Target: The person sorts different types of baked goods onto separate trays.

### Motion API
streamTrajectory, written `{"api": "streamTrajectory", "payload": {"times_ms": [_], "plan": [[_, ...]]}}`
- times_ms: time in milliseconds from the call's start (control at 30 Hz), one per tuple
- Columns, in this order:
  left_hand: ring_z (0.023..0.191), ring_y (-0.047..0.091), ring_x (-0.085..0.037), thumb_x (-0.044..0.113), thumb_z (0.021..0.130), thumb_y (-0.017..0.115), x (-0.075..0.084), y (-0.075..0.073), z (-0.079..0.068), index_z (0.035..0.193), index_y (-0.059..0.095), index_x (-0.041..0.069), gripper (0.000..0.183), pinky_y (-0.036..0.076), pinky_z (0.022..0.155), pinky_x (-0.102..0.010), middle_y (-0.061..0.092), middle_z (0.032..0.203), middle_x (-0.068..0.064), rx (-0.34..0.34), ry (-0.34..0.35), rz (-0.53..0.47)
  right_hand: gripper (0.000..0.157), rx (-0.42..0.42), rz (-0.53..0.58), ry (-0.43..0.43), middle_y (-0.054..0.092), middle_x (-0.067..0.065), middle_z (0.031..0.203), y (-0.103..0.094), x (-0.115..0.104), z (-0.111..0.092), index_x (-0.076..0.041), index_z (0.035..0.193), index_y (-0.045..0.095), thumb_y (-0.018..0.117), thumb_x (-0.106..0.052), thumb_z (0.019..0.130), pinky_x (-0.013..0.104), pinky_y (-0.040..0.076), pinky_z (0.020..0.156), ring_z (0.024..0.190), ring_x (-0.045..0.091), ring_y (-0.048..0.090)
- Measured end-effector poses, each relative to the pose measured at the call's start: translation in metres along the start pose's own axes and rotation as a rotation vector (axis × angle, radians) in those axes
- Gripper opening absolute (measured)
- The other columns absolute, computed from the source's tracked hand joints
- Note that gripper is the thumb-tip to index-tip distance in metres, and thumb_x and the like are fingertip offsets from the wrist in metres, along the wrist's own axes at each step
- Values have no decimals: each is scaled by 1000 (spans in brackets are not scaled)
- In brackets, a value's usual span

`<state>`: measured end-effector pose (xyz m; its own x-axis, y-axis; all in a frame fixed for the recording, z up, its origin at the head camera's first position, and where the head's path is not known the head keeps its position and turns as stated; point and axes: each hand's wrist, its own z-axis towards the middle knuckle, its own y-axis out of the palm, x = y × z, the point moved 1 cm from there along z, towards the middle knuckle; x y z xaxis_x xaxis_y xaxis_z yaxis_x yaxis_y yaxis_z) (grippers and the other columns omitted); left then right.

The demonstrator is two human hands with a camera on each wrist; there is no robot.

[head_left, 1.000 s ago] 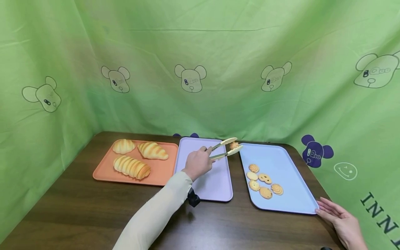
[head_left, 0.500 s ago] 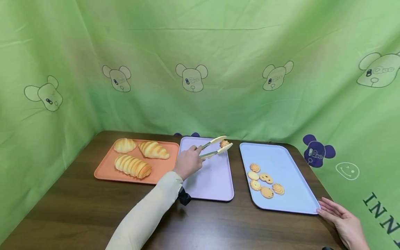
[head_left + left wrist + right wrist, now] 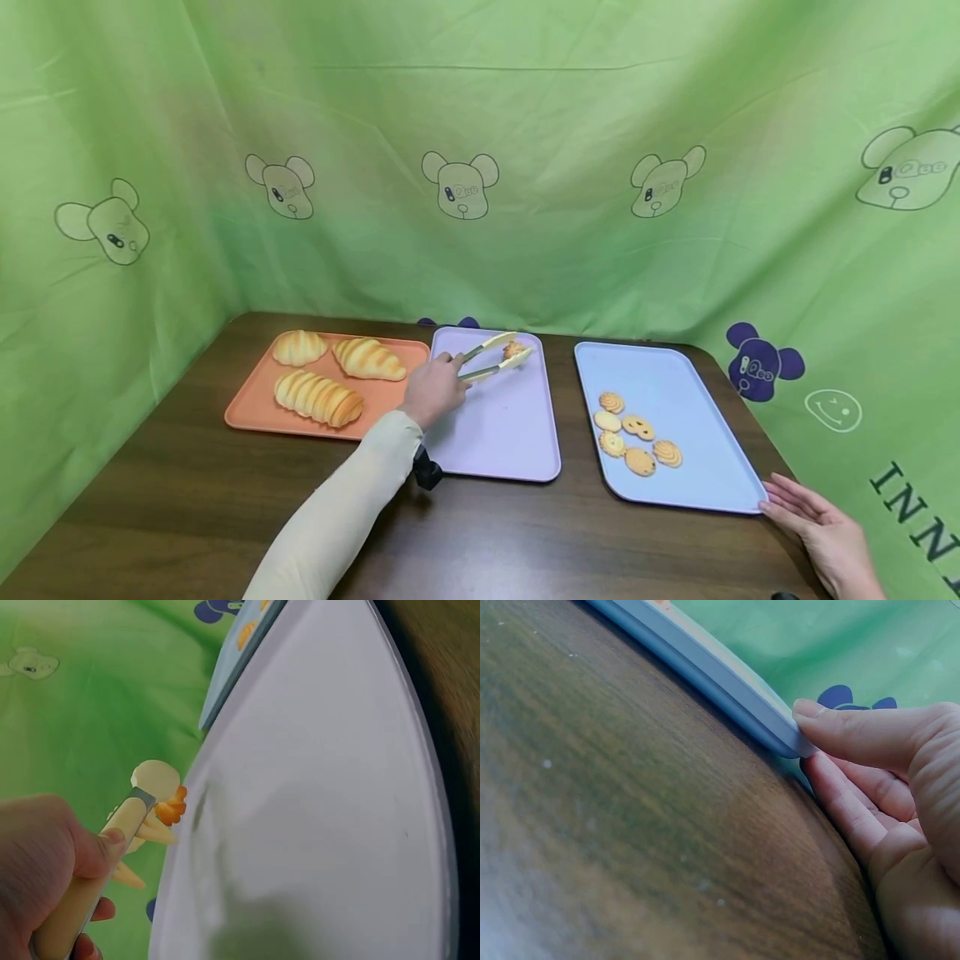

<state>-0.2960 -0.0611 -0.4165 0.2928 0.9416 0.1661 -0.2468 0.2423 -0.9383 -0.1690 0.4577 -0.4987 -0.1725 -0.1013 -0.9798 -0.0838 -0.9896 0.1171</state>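
Observation:
My left hand (image 3: 437, 390) grips a pair of tongs (image 3: 90, 881) with cream tips and metal arms. Between the tips sits a small golden, ridged cookie (image 3: 513, 350), over the far part of the lilac tray (image 3: 495, 433). In the left wrist view the cookie shows orange, partly covered by the tongs' tip. At the near right corner of the light blue tray (image 3: 697, 392), my right hand (image 3: 821, 533) pinches the rim, thumb on top and fingers against the outer side. Several cookies (image 3: 637, 461) lie in the blue tray's near left part.
An orange tray (image 3: 251, 408) on the left bears three bread pieces, among them a ridged roll (image 3: 318, 399). The trays lie on a dark wooden table (image 3: 525, 533). A green printed curtain (image 3: 555, 258) hangs behind and along both sides.
My left hand has moved left with the tongs and cookie, from the gap beside the blue tray to over the lilac tray. My right hand stays at the blue tray's corner.

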Motion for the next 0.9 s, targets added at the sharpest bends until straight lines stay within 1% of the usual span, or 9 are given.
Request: {"api": "streamTrajectory", "payload": {"times_ms": [167, 300, 400, 633, 800, 900], "plan": [[76, 65, -23, 34, 90, 74, -4, 4, 2, 125, 67, 6, 45, 51, 64, -36, 67, 97, -11, -23, -11, 32, 52, -2, 4, -6, 74, -8, 104, -1, 0, 0, -21, 115, 74, 60, 21, 88, 15, 51, 76, 93, 1, 69], [76, 65, -23, 34, 90, 74, -5, 6, 0, 125, 67, 5, 45, 52, 65, -36, 66, 96, -11, -40, -9, 50, 53, -2, 4, -11, 74, -8, 103, -1, 0, 1, -21, 115, 74, 60, 21, 87, 15, 51, 76, 93, 2, 69], [76, 65, -23, 34, 90, 74, -7, 8, -3, 125, 67, 5, 46, 51, 64, -36, 66, 97, -11, -54, -12, 48, 53, -2, 8, -15, 74, -8, 103, -1, 0, 1, -21, 114, 75, 59, 22, 87, 15, 51, 76, 93, 1, 69], [73, 64, -23, 34, 89, 75, -8, 12, -2, 125, 67, 5, 47, 51, 63, -36, 66, 97, -11, -57, -23, 31, 53, 5, 1, -19, 74, -8, 102, 1, 1, -1, -22, 113, 75, 59, 22, 87, 14, 51, 75, 93, 1, 69], [77, 64, -25, 37, 88, 75, -10, 13, -3, 132, 62, 3, 57, 51, 66, -37, 66, 106, -14, -83, -74, 11, 53, 4, 10, -26, 74, -7, 103, 2, 2, -2, -20, 114, 75, 59, 22, 87, 15, 51, 76, 93, 2, 69], [79, 65, -27, 39, 88, 74, -10, 13, -3, 135, 60, 2, 61, 52, 67, -37, 65, 111, -15, -92, -86, 2, 53, 4, 2, -36, 74, -7, 103, 1, 2, -2, -20, 115, 75, 59, 22, 87, 14, 51, 75, 93, 1, 69]]}}
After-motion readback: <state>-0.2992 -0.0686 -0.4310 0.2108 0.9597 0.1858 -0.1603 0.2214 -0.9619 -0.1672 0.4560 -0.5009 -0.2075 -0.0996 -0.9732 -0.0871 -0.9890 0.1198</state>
